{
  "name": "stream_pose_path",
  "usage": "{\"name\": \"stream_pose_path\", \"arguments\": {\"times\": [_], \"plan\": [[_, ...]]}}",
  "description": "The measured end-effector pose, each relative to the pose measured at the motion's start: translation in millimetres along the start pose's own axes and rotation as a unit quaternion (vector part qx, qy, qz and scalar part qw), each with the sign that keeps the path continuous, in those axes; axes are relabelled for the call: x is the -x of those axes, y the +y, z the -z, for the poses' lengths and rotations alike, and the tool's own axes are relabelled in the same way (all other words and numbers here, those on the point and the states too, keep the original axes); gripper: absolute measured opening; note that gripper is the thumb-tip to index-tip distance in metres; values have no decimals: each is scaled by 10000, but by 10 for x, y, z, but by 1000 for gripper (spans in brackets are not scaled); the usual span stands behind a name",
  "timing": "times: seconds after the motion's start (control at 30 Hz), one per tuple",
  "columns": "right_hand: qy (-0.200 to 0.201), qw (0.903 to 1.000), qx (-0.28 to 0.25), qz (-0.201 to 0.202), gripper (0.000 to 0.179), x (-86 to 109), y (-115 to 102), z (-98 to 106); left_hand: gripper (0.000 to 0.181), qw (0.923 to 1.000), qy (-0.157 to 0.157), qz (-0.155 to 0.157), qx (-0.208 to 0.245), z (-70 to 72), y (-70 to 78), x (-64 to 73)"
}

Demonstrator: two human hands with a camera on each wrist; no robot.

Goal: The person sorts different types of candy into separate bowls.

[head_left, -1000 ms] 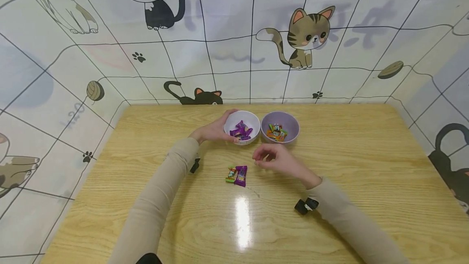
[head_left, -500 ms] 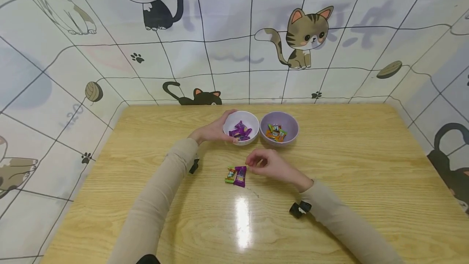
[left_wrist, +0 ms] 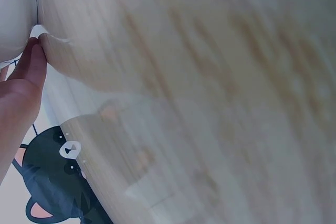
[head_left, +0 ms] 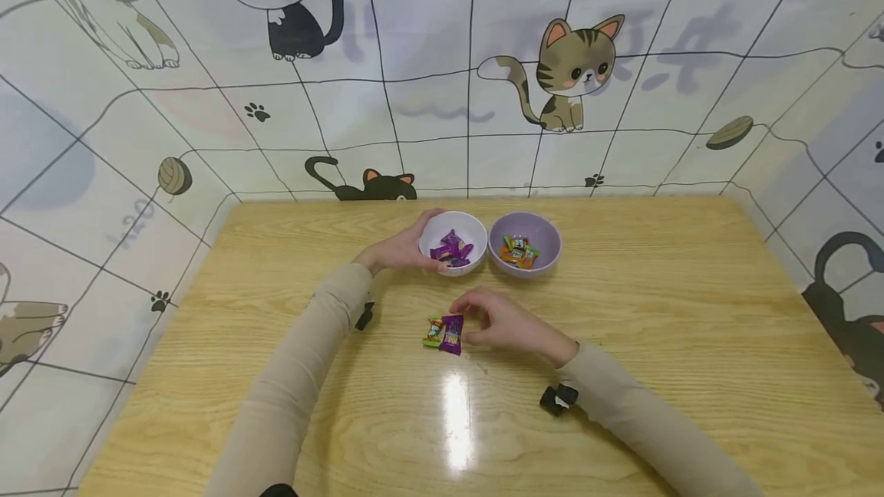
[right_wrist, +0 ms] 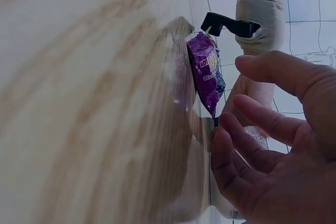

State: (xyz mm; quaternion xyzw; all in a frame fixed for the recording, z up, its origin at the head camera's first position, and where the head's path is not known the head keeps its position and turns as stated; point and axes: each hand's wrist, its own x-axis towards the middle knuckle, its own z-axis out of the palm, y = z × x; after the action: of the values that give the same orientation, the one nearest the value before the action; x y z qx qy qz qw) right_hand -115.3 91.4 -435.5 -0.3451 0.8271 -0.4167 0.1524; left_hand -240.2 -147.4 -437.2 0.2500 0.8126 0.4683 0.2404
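Observation:
A white bowl [head_left: 453, 267] holding several purple wrapped candies [head_left: 452, 250] stands near the table's back edge. My left hand [head_left: 402, 248] grips its left side, thumb at the front rim; in the left wrist view the fingers [left_wrist: 32, 66] reach the bowl's wall [left_wrist: 16, 14]. On the table in front lie a purple wrapped candy [head_left: 452, 334] and, at its left, a green-and-orange wrapped candy [head_left: 433, 331]. My right hand [head_left: 511, 324] is low beside the purple one, its fingers apart and loosely bent. In the right wrist view the purple candy [right_wrist: 206, 69] lies just beyond the fingertips.
A lilac bowl [head_left: 525, 265] with several green and orange candies [head_left: 519, 251] stands right beside the white bowl. The wooden table [head_left: 656, 274] meets a wall covering [head_left: 428, 113] printed with cats at its back and sides.
My right hand has moved left and toward the table's front, from before the lilac bowl to the purple candy, and its fingers have spread. My left hand stays on the white bowl.

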Motion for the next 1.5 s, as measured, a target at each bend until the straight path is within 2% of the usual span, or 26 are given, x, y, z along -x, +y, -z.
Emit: {"name": "stream_pose_path", "arguments": {"times": [0.5, 0.83, 1.13, 1.5], "plan": [[-358, 9976, 594, 55, 48, -57, -49, -83, 107, 10000, 32, 38, -27, -1, 19, 12], [-451, 9948, 916, -9, 55, -75, -73, -125, 106, 9997, -70, -212, 138, 2, 22, 17], [-457, 9912, 1244, -22, 44, -113, -93, -140, 106, 9999, -41, -126, 12, -7, 23, 6], [-515, 9922, 1130, 148, 33, -125, -77, -125, 106, 10000, 25, -67, 48, -13, 7, -7]]}}
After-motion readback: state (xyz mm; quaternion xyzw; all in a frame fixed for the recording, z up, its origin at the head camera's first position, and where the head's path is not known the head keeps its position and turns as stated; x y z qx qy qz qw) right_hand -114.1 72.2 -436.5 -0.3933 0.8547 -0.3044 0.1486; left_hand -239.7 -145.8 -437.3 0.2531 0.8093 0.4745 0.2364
